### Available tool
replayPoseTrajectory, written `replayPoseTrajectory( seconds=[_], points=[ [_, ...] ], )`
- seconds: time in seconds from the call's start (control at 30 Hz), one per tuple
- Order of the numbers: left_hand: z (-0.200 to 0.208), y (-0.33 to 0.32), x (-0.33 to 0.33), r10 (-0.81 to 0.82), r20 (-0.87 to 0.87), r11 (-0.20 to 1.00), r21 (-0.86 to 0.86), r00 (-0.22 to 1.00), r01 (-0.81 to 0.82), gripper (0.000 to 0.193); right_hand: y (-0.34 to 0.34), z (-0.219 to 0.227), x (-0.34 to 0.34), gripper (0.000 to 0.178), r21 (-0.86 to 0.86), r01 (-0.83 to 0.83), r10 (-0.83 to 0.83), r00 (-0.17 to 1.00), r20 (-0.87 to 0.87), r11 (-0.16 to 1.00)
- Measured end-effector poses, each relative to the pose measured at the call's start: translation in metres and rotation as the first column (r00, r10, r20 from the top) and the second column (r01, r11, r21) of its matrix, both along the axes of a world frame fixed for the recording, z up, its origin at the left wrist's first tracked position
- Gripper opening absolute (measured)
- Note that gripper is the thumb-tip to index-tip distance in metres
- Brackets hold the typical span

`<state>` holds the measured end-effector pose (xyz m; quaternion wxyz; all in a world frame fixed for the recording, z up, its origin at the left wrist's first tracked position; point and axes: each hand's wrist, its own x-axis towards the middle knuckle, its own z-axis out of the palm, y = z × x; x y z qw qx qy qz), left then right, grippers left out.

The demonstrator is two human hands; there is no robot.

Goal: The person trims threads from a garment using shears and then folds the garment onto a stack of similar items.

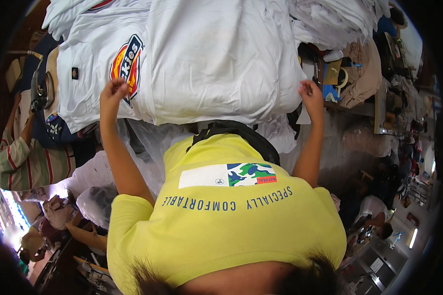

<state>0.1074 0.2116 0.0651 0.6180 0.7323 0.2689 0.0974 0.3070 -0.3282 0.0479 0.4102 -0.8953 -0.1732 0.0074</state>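
A broad layer of white cloth [206, 59] lies spread in front of me, its near edge hanging by my waist. My left hand [114, 89] is over a white T-shirt [91, 54] with a large red, yellow and navy print [127, 66] on it. Its fingers are loosely bent and apart, with no fabric visibly lifted in them. At the right border of the white cloth is my right hand [311, 91], fingers bent and spaced, fingertips close to the fabric. Whether they touch it I cannot tell.
More white garments [334, 17] are heaped at the back right. Beside them are tape rolls [337, 88] and beige cloth [364, 69]. A co-worker in a striped shirt [34, 164] sits at the left by a machine [44, 91]. Clear plastic bags [96, 201] stand behind my left arm.
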Motion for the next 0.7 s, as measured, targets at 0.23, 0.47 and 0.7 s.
replayPoseTrajectory(
  seconds=[0.23,0.47,0.7],
  points=[
    [-0.022,0.003,0.112,-0.055,0.198,0.995,0.095,0.979,0.037,0.043,0.088,-0.001,0.048,0.051,-0.116,-0.045,0.069,0.973,0.219,0.992],
    [-0.017,-0.011,0.143,-0.090,0.244,0.992,0.104,0.966,0.066,0.050,0.105,-0.005,0.067,0.057,0.034,0.029,-0.032,0.993,0.110,0.999],
    [-0.035,0.027,0.148,0.236,0.465,0.959,-0.255,0.853,-0.127,0.026,0.108,0.013,0.072,0.045,0.709,0.030,0.284,0.904,-0.320,0.704]
  ],
)
